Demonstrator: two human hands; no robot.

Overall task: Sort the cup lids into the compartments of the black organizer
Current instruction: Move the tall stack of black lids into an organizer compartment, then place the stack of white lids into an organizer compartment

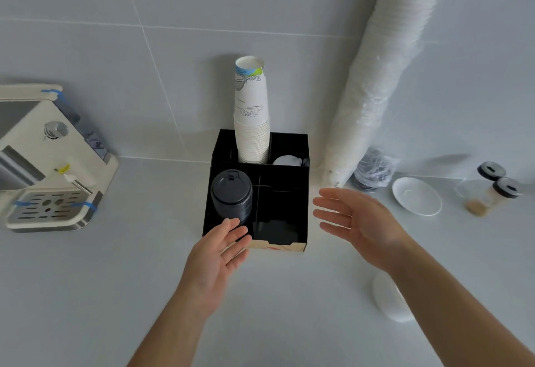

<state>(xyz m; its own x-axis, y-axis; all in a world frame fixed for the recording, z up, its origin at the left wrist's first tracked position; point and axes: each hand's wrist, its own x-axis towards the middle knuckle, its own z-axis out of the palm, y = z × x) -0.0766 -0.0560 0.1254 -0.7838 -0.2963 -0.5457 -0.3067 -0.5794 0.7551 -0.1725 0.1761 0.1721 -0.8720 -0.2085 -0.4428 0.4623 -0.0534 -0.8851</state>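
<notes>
Far left on the counter: our espresso machine (49, 158), blue tape on it, well away from everything else.
Black lids: a stack of black cup lids (231, 196) sits in the front-left compartment of the black organizer (292, 219).
Left hand (215, 259): ours, fingers straight and loose, holding nothing, fingertips right at the organizer's front-left corner below the lids.
Back compartments: printed paper cups (251, 117) stacked back-left, white lids (286, 161) back-right.
Right hand (354, 222): open too, palm facing left, just beside the organizer's right wall, nothing in it.
Right side: wrapped sleeve of white cups (385, 77) leaning on the wall, bagged dark lids (372, 171), white saucer (417, 196), two jars (496, 184).
</notes>
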